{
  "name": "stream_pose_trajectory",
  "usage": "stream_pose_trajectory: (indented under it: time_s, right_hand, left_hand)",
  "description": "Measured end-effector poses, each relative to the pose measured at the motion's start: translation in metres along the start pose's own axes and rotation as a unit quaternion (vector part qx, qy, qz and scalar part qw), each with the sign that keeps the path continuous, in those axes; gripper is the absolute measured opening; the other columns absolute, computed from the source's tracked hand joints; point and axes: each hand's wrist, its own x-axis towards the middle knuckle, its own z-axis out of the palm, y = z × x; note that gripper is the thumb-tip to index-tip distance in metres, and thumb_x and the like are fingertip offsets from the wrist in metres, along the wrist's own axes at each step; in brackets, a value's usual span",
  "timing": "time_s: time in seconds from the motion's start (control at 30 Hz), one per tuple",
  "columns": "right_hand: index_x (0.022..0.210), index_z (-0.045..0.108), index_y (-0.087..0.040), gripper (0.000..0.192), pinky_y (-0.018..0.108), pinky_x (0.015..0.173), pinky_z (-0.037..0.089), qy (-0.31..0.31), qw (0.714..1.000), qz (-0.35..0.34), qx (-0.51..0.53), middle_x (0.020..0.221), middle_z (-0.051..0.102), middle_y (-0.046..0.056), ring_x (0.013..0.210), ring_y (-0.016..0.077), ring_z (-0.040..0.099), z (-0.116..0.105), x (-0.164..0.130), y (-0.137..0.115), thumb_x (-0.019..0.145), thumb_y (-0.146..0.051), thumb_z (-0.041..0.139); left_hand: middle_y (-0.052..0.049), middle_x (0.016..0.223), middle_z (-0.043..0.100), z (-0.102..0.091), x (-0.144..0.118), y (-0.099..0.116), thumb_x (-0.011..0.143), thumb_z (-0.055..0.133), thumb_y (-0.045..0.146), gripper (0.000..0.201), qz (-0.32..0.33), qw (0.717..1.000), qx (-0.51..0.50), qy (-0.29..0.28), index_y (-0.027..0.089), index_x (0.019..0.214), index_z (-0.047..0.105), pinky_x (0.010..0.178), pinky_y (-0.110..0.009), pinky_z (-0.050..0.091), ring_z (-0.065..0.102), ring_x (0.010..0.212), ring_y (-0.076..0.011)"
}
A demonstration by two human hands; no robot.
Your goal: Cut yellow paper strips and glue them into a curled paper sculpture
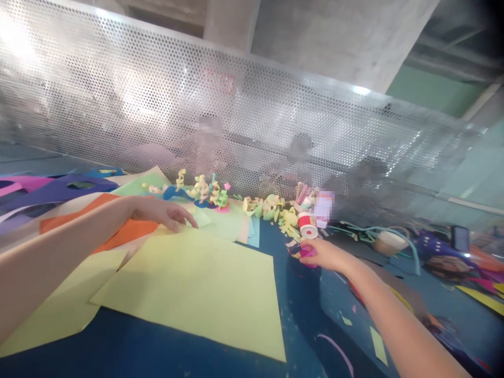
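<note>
A large pale yellow-green sheet [205,294] lies flat on the dark blue table. At the far edge of that sheet is my left hand [167,212], with fingers stretched out and loosely apart, nothing in them. Smaller pale green sheets [220,223] lie just beyond its fingertips. Over to the right, my right hand [318,253] has its fingers closed around a small magenta piece [307,252]; I cannot make out exactly what it is. Dark and pale bits show beside those fingers. A red and white roll [307,226] stands just behind my right hand.
Small paper figures [202,189] stand on round bases at the back, beside yellow-green pieces [289,218]. Orange paper [129,233] and purple sheets [66,189] lie left. Cords [366,231], a cup [389,242] and scraps [378,344] lie right. A perforated metal screen [252,115] rises behind.
</note>
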Motion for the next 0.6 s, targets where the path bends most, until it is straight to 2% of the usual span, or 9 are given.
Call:
stream_pose_trajectory:
  time_s: [0.1, 0.23, 0.37, 0.43, 0.6]
  right_hand:
    - [0.079, 0.067, -0.019, 0.028, 0.027, 0.060, 0.045, 0.006, 1.000, 0.006, -0.005, 0.077, 0.067, 0.005, 0.068, 0.0208, 0.061, 0.000, 0.002, 0.002, 0.054, -0.030, 0.070]
    - [0.076, 0.067, -0.018, 0.018, 0.025, 0.060, 0.045, 0.024, 1.000, 0.003, 0.002, 0.074, 0.068, 0.003, 0.067, 0.0187, 0.062, -0.005, 0.005, 0.003, 0.065, -0.032, 0.061]
    - [0.092, 0.063, -0.018, 0.025, 0.027, 0.066, 0.043, 0.134, 0.990, 0.037, -0.023, 0.086, 0.068, 0.006, 0.078, 0.0204, 0.062, -0.013, 0.006, 0.004, 0.076, -0.030, 0.048]
    - [0.097, 0.061, -0.018, 0.027, 0.028, 0.065, 0.042, 0.174, 0.982, 0.056, -0.044, 0.085, 0.068, 0.007, 0.077, 0.0213, 0.062, -0.015, 0.004, 0.004, 0.077, -0.030, 0.046]
    - [0.076, 0.065, -0.018, 0.029, 0.028, 0.057, 0.038, 0.202, 0.973, 0.074, -0.089, 0.072, 0.067, 0.010, 0.069, 0.0244, 0.061, -0.018, 0.001, 0.000, 0.077, -0.039, 0.045]
  left_hand:
    - [-0.006, 0.097, 0.065, 0.002, 0.002, 0.001, 0.062, 0.064, 0.038, 0.041, -0.008, 1.000, -0.004, 0.008, 0.030, 0.103, 0.062, 0.078, -0.030, 0.044, 0.060, 0.087, -0.0221]
    - [-0.006, 0.090, 0.067, 0.004, 0.003, 0.003, 0.059, 0.065, 0.038, 0.042, -0.027, 0.999, 0.001, 0.026, 0.031, 0.100, 0.063, 0.074, -0.030, 0.045, 0.061, 0.082, -0.0219]
    - [-0.006, 0.088, 0.067, 0.005, 0.004, 0.003, 0.057, 0.067, 0.037, 0.041, -0.028, 0.999, 0.004, 0.039, 0.030, 0.097, 0.065, 0.072, -0.031, 0.046, 0.062, 0.080, -0.0230]
    - [-0.006, 0.091, 0.067, 0.004, 0.004, 0.001, 0.057, 0.066, 0.036, 0.041, -0.027, 0.999, 0.011, 0.041, 0.030, 0.098, 0.065, 0.074, -0.030, 0.046, 0.062, 0.084, -0.0232]
    - [-0.006, 0.102, 0.064, -0.001, 0.006, -0.008, 0.064, 0.062, 0.037, 0.043, -0.012, 0.999, 0.038, 0.013, 0.029, 0.106, 0.060, 0.079, -0.031, 0.044, 0.059, 0.094, -0.0237]
